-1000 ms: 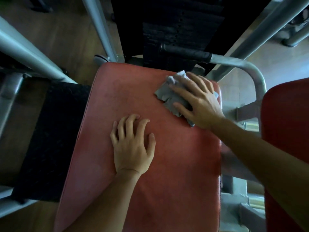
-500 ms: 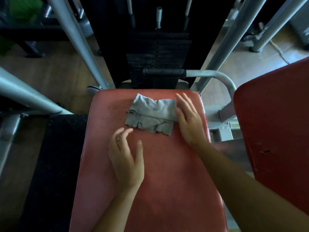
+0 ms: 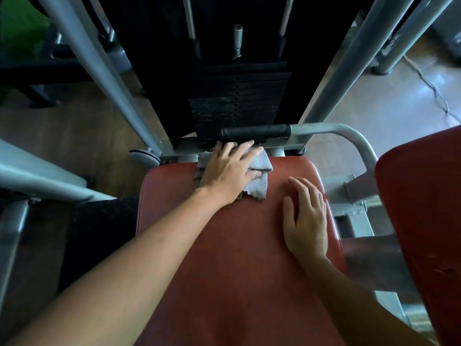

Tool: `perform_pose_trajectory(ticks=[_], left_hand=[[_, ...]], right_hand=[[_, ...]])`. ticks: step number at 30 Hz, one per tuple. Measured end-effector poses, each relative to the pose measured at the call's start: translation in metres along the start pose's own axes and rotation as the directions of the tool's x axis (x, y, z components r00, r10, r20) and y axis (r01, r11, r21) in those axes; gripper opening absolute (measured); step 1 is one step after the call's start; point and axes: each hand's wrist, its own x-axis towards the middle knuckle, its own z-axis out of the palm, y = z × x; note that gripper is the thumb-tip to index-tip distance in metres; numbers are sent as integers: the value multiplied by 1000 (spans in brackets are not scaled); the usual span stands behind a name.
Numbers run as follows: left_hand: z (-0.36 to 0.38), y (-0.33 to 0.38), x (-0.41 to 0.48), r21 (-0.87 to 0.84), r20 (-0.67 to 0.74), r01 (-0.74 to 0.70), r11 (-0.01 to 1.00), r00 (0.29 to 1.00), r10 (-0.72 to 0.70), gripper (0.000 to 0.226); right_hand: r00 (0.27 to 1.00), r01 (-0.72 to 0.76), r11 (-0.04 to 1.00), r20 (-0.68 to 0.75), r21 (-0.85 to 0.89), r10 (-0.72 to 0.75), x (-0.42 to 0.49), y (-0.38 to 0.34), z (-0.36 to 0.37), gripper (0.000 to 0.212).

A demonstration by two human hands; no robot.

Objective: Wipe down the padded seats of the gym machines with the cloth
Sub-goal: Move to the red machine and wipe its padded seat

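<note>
Left fingers point(image 3: 245, 151), straight and spread, pressed flat on the grey cloth point(image 3: 260, 164); my left hand point(image 3: 228, 173) covered most of it. Cloth lay at the far edge of the red seat point(image 3: 237, 258), just below the black handle point(image 3: 254, 132). My right hand point(image 3: 305, 222) rested flat on the seat's right side, fingers relaxed, grasping nothing.

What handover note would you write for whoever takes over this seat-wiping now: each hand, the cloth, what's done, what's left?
Left hand: open, flat, pressing the grey cloth onto the far edge of the red seat, just below the black handle.
Right hand: open, on or just above the seat's right side; holds nothing.
Done: wiping is under way; how much is covered does not show.
Left: the rest of this seat, then the red pad at right.
</note>
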Motion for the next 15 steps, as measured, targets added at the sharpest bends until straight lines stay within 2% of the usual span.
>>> perform_pose_trajectory(ticks=[2, 4, 9, 15], left_hand=[[8, -7, 1, -37, -83, -163, 986, 984, 159, 44], [9, -15, 1, -73, -87, -264, 962, 962, 257, 40], [1, -36, 6, -172, 50, -273, 946, 957, 285, 52], [-10, -59, 2, -215, 84, -250, 944, 958, 273, 55]], right_hand=[[1000, 20, 999, 15, -47, -19, 0, 0, 1, 40], [999, 38, 996, 32, -80, -36, 1, 1, 2, 41], [997, 40, 992, 64, -122, -32, 3, 2, 2, 44], [997, 26, 990, 77, -136, -15, 4, 2, 2, 46]])
